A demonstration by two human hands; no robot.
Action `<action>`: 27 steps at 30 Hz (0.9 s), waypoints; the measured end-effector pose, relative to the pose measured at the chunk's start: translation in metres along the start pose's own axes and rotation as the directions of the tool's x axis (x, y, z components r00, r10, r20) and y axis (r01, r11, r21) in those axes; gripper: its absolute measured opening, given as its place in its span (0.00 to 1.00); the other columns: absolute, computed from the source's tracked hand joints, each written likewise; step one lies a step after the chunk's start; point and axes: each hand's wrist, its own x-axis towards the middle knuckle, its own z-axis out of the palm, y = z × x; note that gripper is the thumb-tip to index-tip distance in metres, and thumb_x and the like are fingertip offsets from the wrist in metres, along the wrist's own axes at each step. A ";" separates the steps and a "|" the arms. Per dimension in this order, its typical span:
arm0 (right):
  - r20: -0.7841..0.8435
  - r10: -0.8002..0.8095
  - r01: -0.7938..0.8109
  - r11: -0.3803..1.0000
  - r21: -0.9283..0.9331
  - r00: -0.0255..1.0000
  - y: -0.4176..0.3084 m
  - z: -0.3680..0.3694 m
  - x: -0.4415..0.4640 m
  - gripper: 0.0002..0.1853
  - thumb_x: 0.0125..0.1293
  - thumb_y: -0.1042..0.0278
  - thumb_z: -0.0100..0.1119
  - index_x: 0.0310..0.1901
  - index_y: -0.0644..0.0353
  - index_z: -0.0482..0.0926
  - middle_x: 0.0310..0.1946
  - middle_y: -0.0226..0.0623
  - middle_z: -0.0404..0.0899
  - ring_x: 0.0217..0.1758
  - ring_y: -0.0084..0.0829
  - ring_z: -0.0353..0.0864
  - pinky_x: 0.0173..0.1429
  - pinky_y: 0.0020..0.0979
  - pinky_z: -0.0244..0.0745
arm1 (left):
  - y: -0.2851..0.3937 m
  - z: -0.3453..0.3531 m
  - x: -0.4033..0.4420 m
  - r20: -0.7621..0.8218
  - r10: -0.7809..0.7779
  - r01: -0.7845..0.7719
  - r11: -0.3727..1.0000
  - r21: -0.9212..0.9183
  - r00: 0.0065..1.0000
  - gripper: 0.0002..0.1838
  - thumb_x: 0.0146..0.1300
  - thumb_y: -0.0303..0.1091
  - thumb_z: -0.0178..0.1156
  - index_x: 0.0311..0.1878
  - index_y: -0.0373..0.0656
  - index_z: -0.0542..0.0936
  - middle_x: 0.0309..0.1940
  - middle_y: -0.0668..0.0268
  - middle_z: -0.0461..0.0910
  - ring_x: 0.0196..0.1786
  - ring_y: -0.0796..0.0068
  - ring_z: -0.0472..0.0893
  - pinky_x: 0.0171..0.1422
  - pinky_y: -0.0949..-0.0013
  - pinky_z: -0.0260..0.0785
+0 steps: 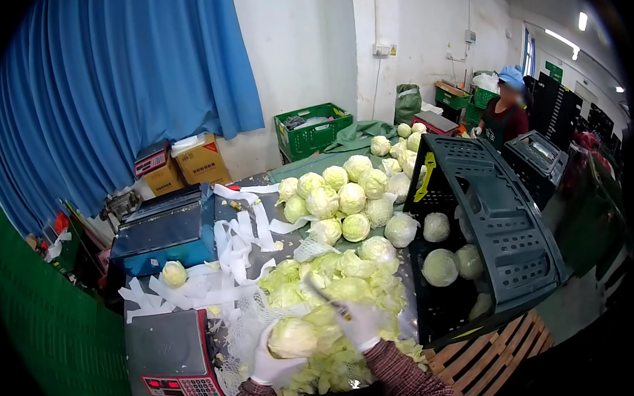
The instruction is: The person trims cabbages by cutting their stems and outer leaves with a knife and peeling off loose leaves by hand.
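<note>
A pale green cabbage (293,338) rests in my gloved left hand (270,363), whose fingers curve round its left side. My gloved right hand (359,324) is closed on the handle of a knife (317,288), with the blade pointing up and left above the leaves. Loose cabbage leaves (349,285) lie heaped under and around both hands. Beyond them sits a pile of whole cabbages (335,197), some in net or clear wrap. White foam netting (248,325) lies just left of my left hand.
A red-edged digital scale (169,346) stands at the left front, a blue wrapping machine (164,236) behind it. White strips (238,244) litter the table. On the right, a dark crate (498,225) lies on its side with wrapped cabbages inside. A co-worker (504,112) stands farther back.
</note>
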 end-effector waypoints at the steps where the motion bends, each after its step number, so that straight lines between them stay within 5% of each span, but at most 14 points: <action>1: 0.021 0.152 -0.152 0.988 0.004 0.988 0.004 -0.007 0.006 0.16 0.58 0.58 0.63 0.46 0.56 0.80 0.32 0.38 0.80 0.35 0.39 0.81 0.38 0.35 0.74 | -0.002 -0.009 0.000 -0.003 0.008 -0.008 1.000 0.009 1.000 0.53 0.35 0.39 0.80 0.67 0.41 0.62 0.60 0.53 0.69 0.64 0.55 0.70 0.69 0.54 0.64; 4: 0.046 0.165 -0.148 0.956 -0.255 0.985 0.018 -0.032 0.017 0.13 0.58 0.60 0.63 0.43 0.55 0.81 0.32 0.38 0.80 0.35 0.41 0.81 0.38 0.35 0.74 | -0.025 -0.035 -0.006 0.171 -0.232 0.281 0.625 -0.728 0.958 0.57 0.35 0.43 0.81 0.70 0.46 0.59 0.64 0.59 0.67 0.66 0.55 0.69 0.70 0.45 0.64; 7: -0.139 -0.053 0.024 0.979 -0.204 0.989 -0.017 -0.032 0.007 0.15 0.59 0.58 0.62 0.44 0.58 0.81 0.31 0.34 0.81 0.31 0.35 0.80 0.36 0.31 0.74 | -0.011 -0.035 0.006 0.134 -0.137 0.191 0.619 -0.762 0.981 0.60 0.31 0.47 0.82 0.70 0.48 0.59 0.65 0.59 0.67 0.66 0.56 0.69 0.69 0.46 0.64; 8: 0.091 0.153 -0.170 0.961 0.219 0.984 -0.025 -0.031 0.001 0.18 0.62 0.54 0.61 0.44 0.62 0.80 0.30 0.29 0.79 0.28 0.24 0.77 0.33 0.23 0.71 | 0.014 -0.034 0.013 0.152 -0.165 0.224 0.680 -0.698 0.974 0.63 0.27 0.46 0.84 0.70 0.48 0.59 0.65 0.59 0.66 0.68 0.58 0.67 0.70 0.47 0.63; 10: 0.605 0.193 -0.620 0.438 0.651 0.772 -0.050 -0.030 -0.002 0.21 0.66 0.52 0.59 0.46 0.64 0.77 0.29 0.26 0.77 0.26 0.17 0.71 0.30 0.18 0.67 | 0.014 -0.045 0.028 0.251 -0.070 0.204 0.802 -0.562 0.965 0.63 0.26 0.43 0.84 0.71 0.48 0.58 0.66 0.59 0.65 0.69 0.59 0.66 0.71 0.48 0.61; 11: 0.603 0.199 -0.621 0.438 0.650 0.772 -0.052 -0.023 -0.006 0.21 0.66 0.52 0.59 0.46 0.64 0.77 0.29 0.26 0.77 0.26 0.17 0.71 0.30 0.18 0.67 | 0.018 -0.047 0.035 0.360 0.010 0.150 0.898 -0.413 0.933 0.64 0.26 0.40 0.84 0.71 0.47 0.58 0.66 0.59 0.65 0.69 0.60 0.65 0.73 0.49 0.59; 13: 0.748 -0.117 -0.752 0.007 0.659 0.654 -0.051 -0.008 -0.015 0.19 0.68 0.53 0.57 0.48 0.63 0.75 0.28 0.28 0.76 0.23 0.17 0.69 0.26 0.19 0.63 | 0.036 -0.036 0.040 0.391 0.055 0.051 0.966 -0.254 0.919 0.65 0.27 0.35 0.83 0.73 0.46 0.55 0.67 0.60 0.63 0.71 0.62 0.63 0.73 0.53 0.59; 14: 0.729 0.104 -0.735 0.045 0.676 0.677 -0.067 -0.013 -0.019 0.18 0.69 0.56 0.56 0.49 0.62 0.73 0.28 0.29 0.76 0.22 0.18 0.68 0.24 0.21 0.60 | 0.042 -0.031 0.040 0.424 0.092 -0.061 0.994 -0.086 0.901 0.66 0.28 0.30 0.82 0.74 0.46 0.52 0.69 0.61 0.62 0.72 0.64 0.60 0.73 0.56 0.59; 17: 0.603 0.094 -0.609 0.080 0.789 0.792 -0.027 0.009 -0.028 0.21 0.66 0.59 0.59 0.54 0.64 0.70 0.33 0.32 0.77 0.28 0.23 0.73 0.31 0.23 0.66 | 0.024 -0.023 0.032 0.074 0.088 -0.084 0.995 -0.062 0.993 0.65 0.31 0.28 0.80 0.75 0.45 0.51 0.71 0.61 0.58 0.73 0.66 0.58 0.73 0.58 0.57; 19: 0.575 0.090 -0.582 0.110 0.805 0.813 -0.019 0.004 -0.024 0.26 0.63 0.61 0.62 0.59 0.65 0.68 0.40 0.35 0.79 0.35 0.27 0.78 0.38 0.25 0.73 | 0.012 -0.016 0.024 0.064 0.028 -0.022 0.995 -0.095 0.998 0.65 0.31 0.27 0.79 0.75 0.45 0.50 0.72 0.61 0.56 0.73 0.66 0.57 0.71 0.60 0.59; 21: 0.347 -0.008 -0.278 0.584 0.763 0.938 -0.012 0.008 -0.019 0.37 0.59 0.60 0.67 0.67 0.64 0.62 0.58 0.43 0.73 0.59 0.37 0.73 0.63 0.31 0.68 | 0.010 0.006 0.021 0.169 -0.130 0.159 0.973 -0.168 0.977 0.60 0.34 0.28 0.78 0.73 0.43 0.53 0.67 0.59 0.61 0.70 0.66 0.62 0.69 0.60 0.62; 22: 0.408 -0.035 -0.262 0.715 0.648 0.912 -0.022 -0.008 -0.017 0.44 0.57 0.55 0.69 0.71 0.60 0.57 0.69 0.47 0.61 0.74 0.41 0.55 0.76 0.35 0.49 | 0.012 0.013 0.023 0.201 -0.203 0.232 0.963 -0.135 0.958 0.57 0.36 0.28 0.78 0.72 0.41 0.56 0.65 0.58 0.64 0.68 0.66 0.65 0.68 0.61 0.64; 26: 0.341 -0.085 0.019 0.981 0.192 0.936 -0.002 -0.017 -0.027 0.38 0.59 0.53 0.66 0.68 0.58 0.63 0.65 0.47 0.66 0.66 0.41 0.69 0.66 0.33 0.66 | -0.046 0.025 0.019 0.015 -0.184 0.184 0.982 -0.051 0.983 0.54 0.37 0.32 0.78 0.69 0.38 0.58 0.60 0.56 0.68 0.63 0.63 0.70 0.67 0.62 0.65; 27: 0.336 0.051 -0.064 0.998 0.028 0.941 -0.011 -0.027 -0.032 0.34 0.61 0.53 0.64 0.66 0.57 0.66 0.60 0.47 0.71 0.58 0.40 0.75 0.57 0.34 0.72 | -0.054 0.027 0.015 -0.018 -0.165 0.165 0.962 0.218 0.986 0.54 0.37 0.36 0.79 0.68 0.37 0.58 0.59 0.54 0.69 0.61 0.60 0.71 0.66 0.62 0.66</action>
